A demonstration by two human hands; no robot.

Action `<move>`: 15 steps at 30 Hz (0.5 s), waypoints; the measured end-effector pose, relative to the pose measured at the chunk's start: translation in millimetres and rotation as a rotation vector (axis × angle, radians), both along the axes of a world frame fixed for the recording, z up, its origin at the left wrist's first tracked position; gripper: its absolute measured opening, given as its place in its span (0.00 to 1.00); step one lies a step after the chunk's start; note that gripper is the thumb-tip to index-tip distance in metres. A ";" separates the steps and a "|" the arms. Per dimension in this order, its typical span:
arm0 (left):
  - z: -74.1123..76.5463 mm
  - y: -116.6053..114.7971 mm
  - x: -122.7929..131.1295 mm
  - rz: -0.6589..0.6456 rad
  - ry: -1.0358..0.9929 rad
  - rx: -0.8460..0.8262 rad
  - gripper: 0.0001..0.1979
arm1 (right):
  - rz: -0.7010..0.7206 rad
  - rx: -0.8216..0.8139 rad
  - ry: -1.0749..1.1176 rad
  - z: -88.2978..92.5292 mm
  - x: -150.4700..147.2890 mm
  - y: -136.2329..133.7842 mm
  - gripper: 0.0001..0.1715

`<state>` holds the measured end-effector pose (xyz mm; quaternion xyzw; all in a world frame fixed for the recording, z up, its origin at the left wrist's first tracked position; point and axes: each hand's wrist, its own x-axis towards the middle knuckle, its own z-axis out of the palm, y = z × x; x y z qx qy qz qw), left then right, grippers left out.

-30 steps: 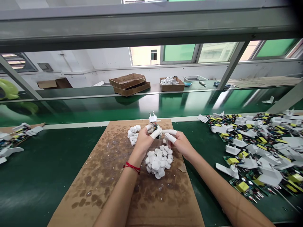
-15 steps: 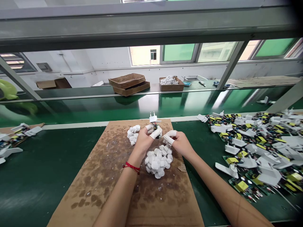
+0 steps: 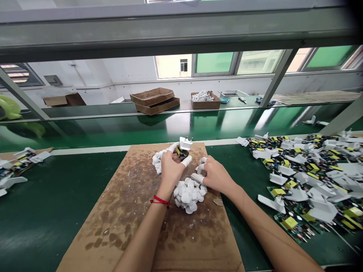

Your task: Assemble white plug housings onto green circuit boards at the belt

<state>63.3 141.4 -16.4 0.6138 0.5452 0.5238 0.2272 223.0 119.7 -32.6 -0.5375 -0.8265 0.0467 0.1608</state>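
Note:
My left hand [image 3: 172, 166], in white finger covers, grips a small circuit board [image 3: 182, 153] between thumb and fingers. A white two-pin plug part [image 3: 185, 142] tops the board, its pins tilted up and away. My right hand [image 3: 211, 173], also in finger covers, hovers at the upper right edge of a pile of flat white pieces [image 3: 188, 196]. Its fingers are bent and apart from the thumb, whose tip is by the pile; I see nothing held. Another heap of white pieces [image 3: 157, 161] lies just beside my left hand, partly covered by it.
Stained cardboard [image 3: 136, 211] lies under the work on a green bench [image 3: 51, 204]. Many circuit boards with white plug parts [image 3: 306, 181] cover the right side, with more boards [image 3: 24, 164] at far left. Behind stand cardboard trays [image 3: 154, 102] and a box of white pieces [image 3: 205, 100].
The plug part has turned and tilted in my left hand, and its board shows more. My right hand has drawn slightly down, and its thumb has moved away from the fingers.

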 end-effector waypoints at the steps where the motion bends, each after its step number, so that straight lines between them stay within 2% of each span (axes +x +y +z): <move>1: -0.4 -0.1 -1.0 0.045 0.044 0.008 0.20 | 0.017 0.010 -0.022 0.5 1.0 0.0 0.15; 4: -1.6 1.1 -3.3 0.088 0.021 -0.027 0.20 | 0.062 0.018 -0.074 1.1 3.4 0.5 0.11; 10: -0.3 5.3 -1.7 -0.031 -0.441 -0.196 0.22 | 0.117 -0.007 -0.031 1.3 4.0 1.3 0.10; 15: 2.0 4.9 0.1 -0.073 -0.565 -0.244 0.28 | 0.177 -0.006 0.010 -1.7 3.3 2.5 0.08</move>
